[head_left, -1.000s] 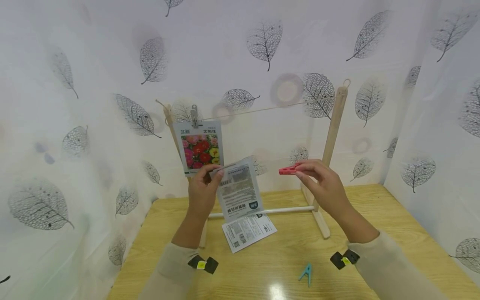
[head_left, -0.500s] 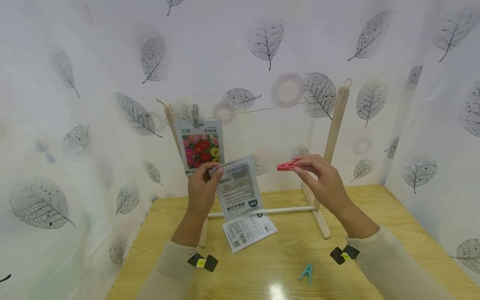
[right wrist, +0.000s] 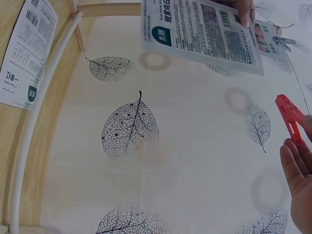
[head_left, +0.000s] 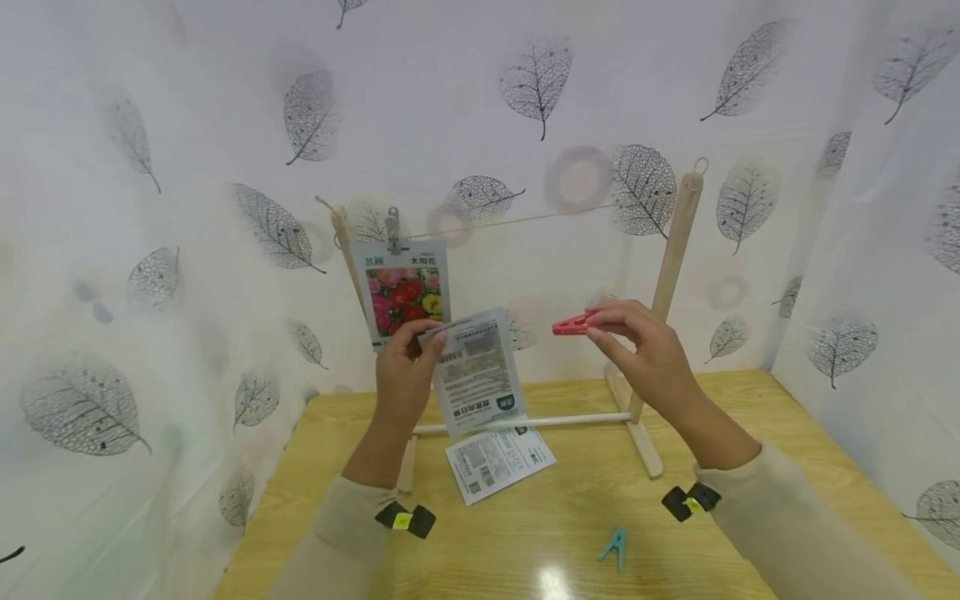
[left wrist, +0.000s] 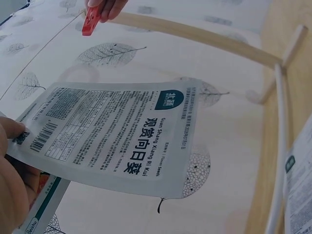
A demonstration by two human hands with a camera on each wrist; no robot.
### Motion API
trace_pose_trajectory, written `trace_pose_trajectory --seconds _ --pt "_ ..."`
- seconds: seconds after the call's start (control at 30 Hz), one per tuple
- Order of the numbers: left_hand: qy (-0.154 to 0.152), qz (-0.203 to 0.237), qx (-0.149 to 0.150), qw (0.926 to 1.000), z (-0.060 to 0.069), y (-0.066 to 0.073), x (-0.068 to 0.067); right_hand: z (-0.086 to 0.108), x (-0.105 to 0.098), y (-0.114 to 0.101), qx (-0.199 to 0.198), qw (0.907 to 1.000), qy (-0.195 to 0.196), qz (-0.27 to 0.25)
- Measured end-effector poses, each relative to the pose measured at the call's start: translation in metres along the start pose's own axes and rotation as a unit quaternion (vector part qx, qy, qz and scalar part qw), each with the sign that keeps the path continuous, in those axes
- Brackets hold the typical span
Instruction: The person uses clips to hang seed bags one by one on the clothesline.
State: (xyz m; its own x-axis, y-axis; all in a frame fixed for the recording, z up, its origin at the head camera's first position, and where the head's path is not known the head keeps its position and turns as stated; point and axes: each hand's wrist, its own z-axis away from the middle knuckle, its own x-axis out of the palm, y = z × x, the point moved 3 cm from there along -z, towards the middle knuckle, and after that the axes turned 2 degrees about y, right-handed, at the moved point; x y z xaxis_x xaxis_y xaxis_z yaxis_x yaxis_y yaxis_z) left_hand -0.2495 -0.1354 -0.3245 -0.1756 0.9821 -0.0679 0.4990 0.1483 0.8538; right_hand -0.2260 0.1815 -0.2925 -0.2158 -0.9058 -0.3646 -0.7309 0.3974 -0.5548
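My left hand (head_left: pixel 405 371) pinches a grey-white seed packet (head_left: pixel 480 375) by one corner, its printed back with text and a barcode towards me. In the left wrist view that seed packet (left wrist: pixel 112 131) fills the middle. My right hand (head_left: pixel 648 350) pinches a red clothespin (head_left: pixel 572 325) between thumb and fingers, apart from the packet. Behind the left hand, another seed packet (head_left: pixel 405 292) with flower pictures hangs from the string (head_left: pixel 517 220) under a metal clip (head_left: pixel 393 232). A further packet (head_left: pixel 501 465) lies on the table.
Two wooden posts, the right post (head_left: pixel 671 258) and the left post (head_left: pixel 347 242), hold up the string. A white rod (head_left: pixel 577 420) joins their feet low down. Near the front of the wooden table (head_left: pixel 465 550) lies a blue clothespin (head_left: pixel 613 548). Leaf-patterned sheeting surrounds the table.
My right hand has risen slightly with the red clothespin. My left hand and its packet have stayed nearly in place.
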Motion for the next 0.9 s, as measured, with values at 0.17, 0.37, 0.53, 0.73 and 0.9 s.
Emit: trace_pose_trajectory --seconds 0.17,0.37,0.53,0.73,0.9 --pt "0.004 -0.011 0.010 0.9999 0.000 0.003 0.000 -0.003 0.000 -0.002 -0.018 0.9998 -0.001 0.004" --pt "-0.003 -0.005 0.013 0.9999 0.000 0.003 0.002 -0.006 0.000 -0.002 -0.035 0.9989 -0.012 0.028" --pt "0.002 -0.011 0.029 0.9995 -0.002 0.004 0.003 -0.013 0.001 -0.005 -0.045 0.9975 -0.016 0.052" --pt "0.006 -0.023 0.037 0.9990 -0.005 0.005 0.003 -0.023 0.003 -0.013 -0.048 0.9982 -0.027 0.022" --pt "0.005 -0.019 0.029 0.9994 -0.007 0.005 0.003 -0.031 0.004 -0.020 -0.060 0.9974 -0.030 0.028"
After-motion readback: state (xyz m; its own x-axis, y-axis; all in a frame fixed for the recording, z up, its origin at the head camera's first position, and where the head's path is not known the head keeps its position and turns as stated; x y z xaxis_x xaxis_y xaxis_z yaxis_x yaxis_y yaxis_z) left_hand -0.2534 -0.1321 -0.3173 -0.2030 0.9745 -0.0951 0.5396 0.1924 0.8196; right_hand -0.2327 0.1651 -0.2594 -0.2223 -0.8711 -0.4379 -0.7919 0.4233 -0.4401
